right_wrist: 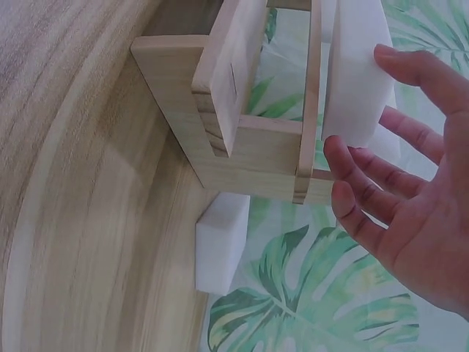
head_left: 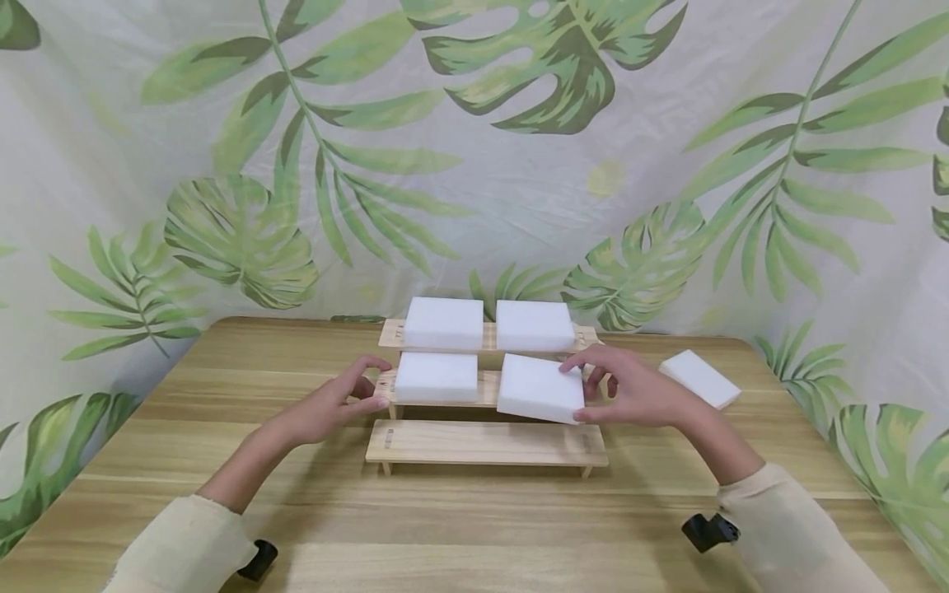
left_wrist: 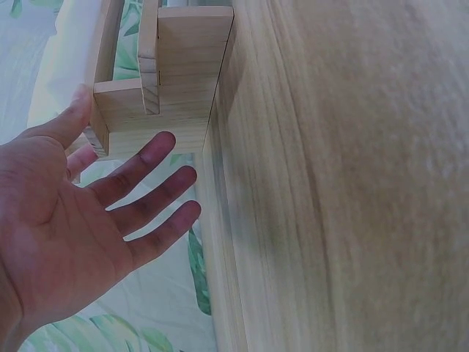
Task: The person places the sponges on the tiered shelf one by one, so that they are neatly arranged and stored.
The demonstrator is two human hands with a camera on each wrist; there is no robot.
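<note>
A three-step wooden stand (head_left: pixel 482 445) stands on the table. My left hand (head_left: pixel 326 408) holds the left end of its middle step, thumb at the front edge and index finger at the back. In the left wrist view the other fingers (left_wrist: pixel 157 183) spread out below that step. My right hand (head_left: pixel 638 387) pinches a white foam block (head_left: pixel 537 387) by its right side, thumb in front and fingertips behind. This block sits slightly turned over the right part of the middle step. A second white block (head_left: pixel 436 377) lies on the left of the same step.
Two more white blocks, a left one (head_left: pixel 443 324) and a right one (head_left: pixel 535 326), rest on the top step. Another white block (head_left: pixel 700 379) lies on the wooden table (head_left: pixel 445 535), right of the stand. Behind hangs a leaf-patterned cloth (head_left: pixel 519 206).
</note>
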